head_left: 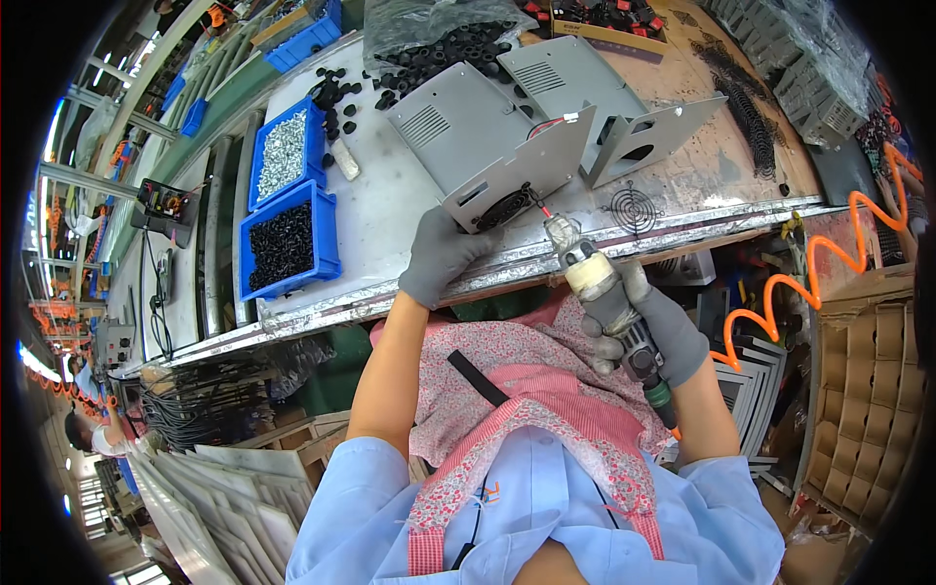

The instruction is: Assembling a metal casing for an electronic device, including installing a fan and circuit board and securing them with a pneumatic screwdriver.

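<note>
My right hand [648, 322], in a grey glove, is wrapped round a pneumatic screwdriver [597, 278]. Its red-tipped bit meets the edge of a round black fan grille on a grey sheet-metal housing [463, 122]. My left hand [444, 255], gloved too, is at the lower left corner of that housing, by the grille [504, 209]; its fingertips are partly hidden behind the panel. A second grey housing [575, 83] stands just to the right, with a round opening in its front. A loose wire grille [634, 208] lies flat near the table edge.
Two blue bins, one of silver fasteners [283, 156] and one of black screws [281, 240], stand on the left. Black round caps [439, 73] are heaped at the back. Stacked grilles [746, 117] lie at the right. An orange coiled air hose [780, 283] hangs at the right.
</note>
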Available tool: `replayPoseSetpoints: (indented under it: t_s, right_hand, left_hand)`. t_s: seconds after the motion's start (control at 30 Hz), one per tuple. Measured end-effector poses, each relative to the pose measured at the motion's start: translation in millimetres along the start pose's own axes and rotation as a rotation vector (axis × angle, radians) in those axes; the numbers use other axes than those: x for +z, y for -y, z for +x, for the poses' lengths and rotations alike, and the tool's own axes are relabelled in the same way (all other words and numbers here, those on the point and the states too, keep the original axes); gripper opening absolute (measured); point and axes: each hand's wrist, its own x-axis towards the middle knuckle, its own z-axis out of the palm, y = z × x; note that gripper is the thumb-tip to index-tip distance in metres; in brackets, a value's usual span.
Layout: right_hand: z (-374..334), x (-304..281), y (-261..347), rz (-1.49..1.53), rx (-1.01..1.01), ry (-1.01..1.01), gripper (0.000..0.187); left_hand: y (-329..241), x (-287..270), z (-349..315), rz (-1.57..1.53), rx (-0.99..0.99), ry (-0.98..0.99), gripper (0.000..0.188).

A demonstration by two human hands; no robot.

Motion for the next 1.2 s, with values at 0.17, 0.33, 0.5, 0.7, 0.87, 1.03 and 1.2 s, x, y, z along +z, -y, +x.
replayPoseSetpoints:
  t_s: [0.17, 0.33, 0.5, 0.7, 0.87, 1.03, 1.2]
  right_hand:
    - [-4.3, 11.6, 2.8, 0.022, 0.008, -0.054, 0.067]
    - [-4.1, 13.1, 6.2, -0.039, 0.014, -0.076, 0.068]
    - [-0.8, 10.2, 6.8, -0.086, -0.028, -0.014, 0.068]
    - [-3.7, 13.2, -1.1, -0.189, -0.161, -0.029, 0.066]
    - [-17.9, 19.0, -8.4, -0.377, -0.232, -0.124, 0.060]
    - [-21.7, 16.4, -17.5, -0.425, -0.237, -0.184, 0.063]
    - [-8.3, 17.7, -25.4, -0.509, -0.236, -0.207, 0.077]
  left_hand:
    - [-2.6, -2.8, -0.2, 0.016, -0.081, 0.055, 0.049]
    - [0.4, 0.1, -1.2, 0.011, 0.010, -0.005, 0.032]
    - [-3.3, -0.6, -0.8, 0.095, -0.007, 0.006, 0.034]
    - [4.6, -2.9, -0.9, 0.105, -0.005, -0.032, 0.036]
    - [8.4, -43.0, -0.4, -0.491, -0.091, -0.291, 0.042]
    - [5.0, -66.5, -24.4, -1.161, -0.179, -0.312, 0.038]
    - [-0.7, -73.4, -46.7, -1.072, -0.225, -0.313, 0.056]
